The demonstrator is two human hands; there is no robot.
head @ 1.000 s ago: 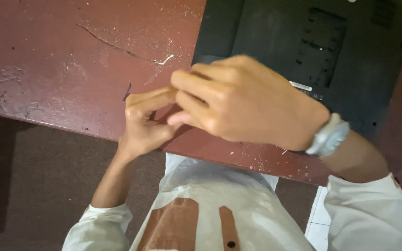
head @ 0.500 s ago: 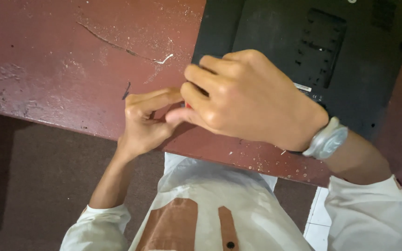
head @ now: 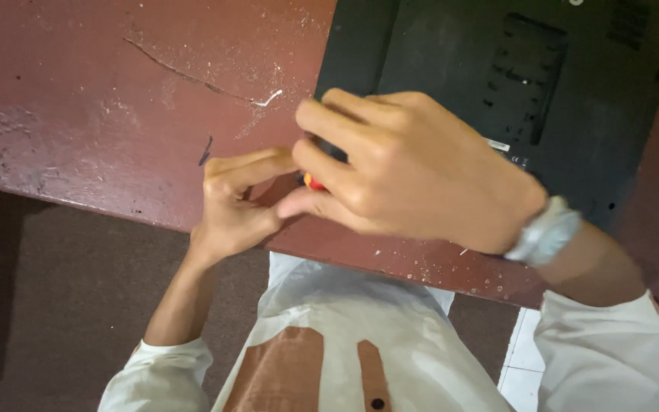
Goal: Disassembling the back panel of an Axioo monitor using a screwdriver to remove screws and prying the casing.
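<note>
One small red-and-yellow object [head: 313,181], rounded and glossy, pinched between curled right hand [head: 413,172] and left hand [head: 234,202]; mostly hidden, kind unclear. Just behind the grip, matte black laptop underside [head: 573,99], vented. Beneath, scuffed, speckled reddish-brown table [head: 101,114]; pale wire scrap [head: 267,99] beyond.

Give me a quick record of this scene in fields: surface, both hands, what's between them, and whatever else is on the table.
surface: worn reddish-brown wooden table, scratched and dusted with pale specks
left hand: left hand at the table's near edge, fingers curled, meeting the right hand
right hand: right hand above it, with a silvery wristwatch
between the hands: small red and yellow object, mostly hidden; kind cannot be told
other item: black plastic laptop lying underside up, partly under the right hand
clothing: white shirt with brown panels
</note>
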